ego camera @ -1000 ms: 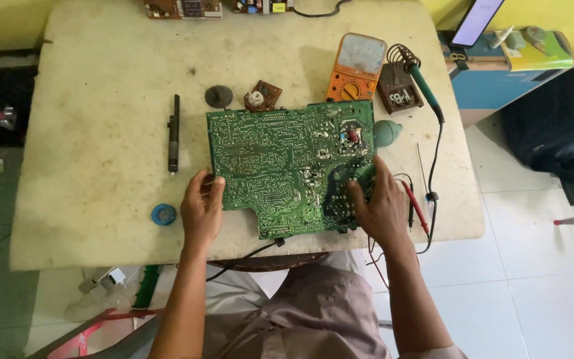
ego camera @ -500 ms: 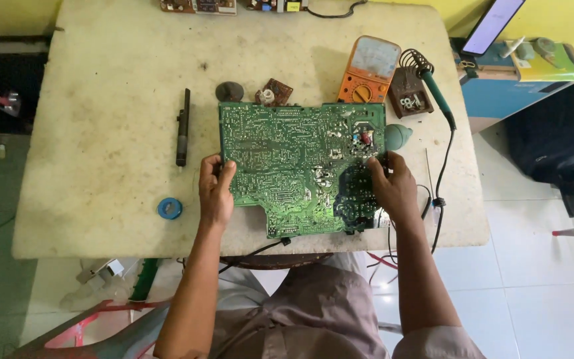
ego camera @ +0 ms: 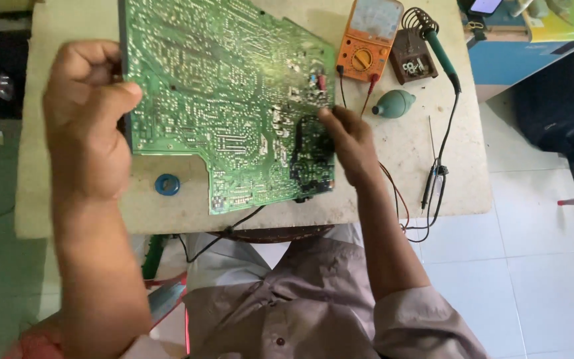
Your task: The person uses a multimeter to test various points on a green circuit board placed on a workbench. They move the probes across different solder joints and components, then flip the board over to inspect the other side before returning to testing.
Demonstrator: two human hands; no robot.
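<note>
Gripping green circuit board (ego camera: pixel 234 100) at both edges, left hand (ego camera: pixel 91 119) clamped, right hand (ego camera: pixel 347 139) pinching; raised off worn table (ego camera: pixel 400 173), solder side up, presumably for inspecting, above blue ring (ego camera: pixel 167 184).

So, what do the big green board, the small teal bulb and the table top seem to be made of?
Circuit board: likely rigid laminate with a glossy green coating; fine pale traces and solder dots cover it, with a dark, scorched-looking patch by the right hand.
Teal bulb: probably soft rubber; matte, rounded, with a tapered tip.
Table top: looks like stone or concrete, pale, dull and stained; I cannot tell which.
</note>
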